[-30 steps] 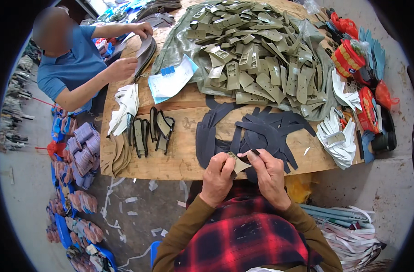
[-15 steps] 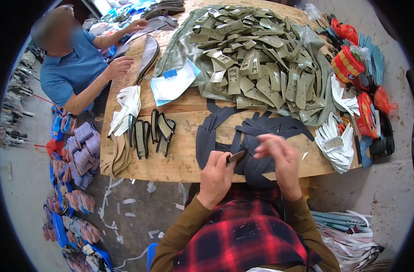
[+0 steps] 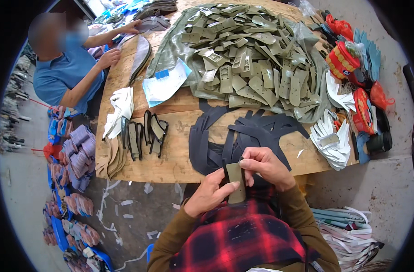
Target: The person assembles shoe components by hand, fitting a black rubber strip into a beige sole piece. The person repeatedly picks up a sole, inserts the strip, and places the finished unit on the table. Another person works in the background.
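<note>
On the pale, worn wooden table [image 3: 177, 165] ahead of you: translucent green plastic sheet [image 3: 173, 56] under a heap of curved olive-green plastic plates [image 3: 257, 68], probably to keep them together. Flat dark grey fabric strips [image 3: 257, 129] lie between heap and your hands, likely for short reach. Flat white strips [image 3: 118, 109] sit bundled at both sides, seemingly kept apart by kind. Black-edged olive plates [image 3: 133, 138] are grouped at left, presumably so they don't mix with the bare ones.

Your left hand [image 3: 209, 192] grasps the worked olive-green plate [image 3: 235, 177], thumb flat on its face, apparently to steady it. Your right hand [image 3: 267, 170] pinches its upper right edge, probably for fine control. That plate is at the table's front edge, above your lap; narrow black edging [image 3: 225, 168] shows beside it.

Counts: one sheet. Heap and grey strips overlap, can't count. White bundles: three, one left, two right. Black-edged plates: about five, overlapping. Plates in hand: one.
</note>
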The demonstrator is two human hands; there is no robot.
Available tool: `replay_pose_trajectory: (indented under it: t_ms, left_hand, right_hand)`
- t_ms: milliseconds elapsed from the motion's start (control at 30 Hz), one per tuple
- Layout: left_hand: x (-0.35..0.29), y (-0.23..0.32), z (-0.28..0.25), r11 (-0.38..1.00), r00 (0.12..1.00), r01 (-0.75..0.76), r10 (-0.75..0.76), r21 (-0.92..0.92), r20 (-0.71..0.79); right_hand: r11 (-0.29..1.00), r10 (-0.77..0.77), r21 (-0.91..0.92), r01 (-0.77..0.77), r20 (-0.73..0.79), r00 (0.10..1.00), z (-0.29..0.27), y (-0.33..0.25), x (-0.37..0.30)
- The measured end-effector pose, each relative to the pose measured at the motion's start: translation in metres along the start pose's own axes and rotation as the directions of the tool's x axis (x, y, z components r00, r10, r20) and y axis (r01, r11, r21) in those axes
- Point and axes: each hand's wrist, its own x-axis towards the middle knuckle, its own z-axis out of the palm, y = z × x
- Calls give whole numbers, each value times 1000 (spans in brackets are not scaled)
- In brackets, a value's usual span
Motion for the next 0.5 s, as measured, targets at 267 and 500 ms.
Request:
replay_pose_trajectory:
  t_ms: [267,500]
  left_hand:
    - [10,0,-3,985,950,-78,119,151,-287]
    - [29,-33,5,974,723,-196,63,-117,-688]
  right_hand:
    - [983,-148,-148,105,-325,934,34,24,9]
    - [841,-320,-502,203,-159,934,33,51,4]
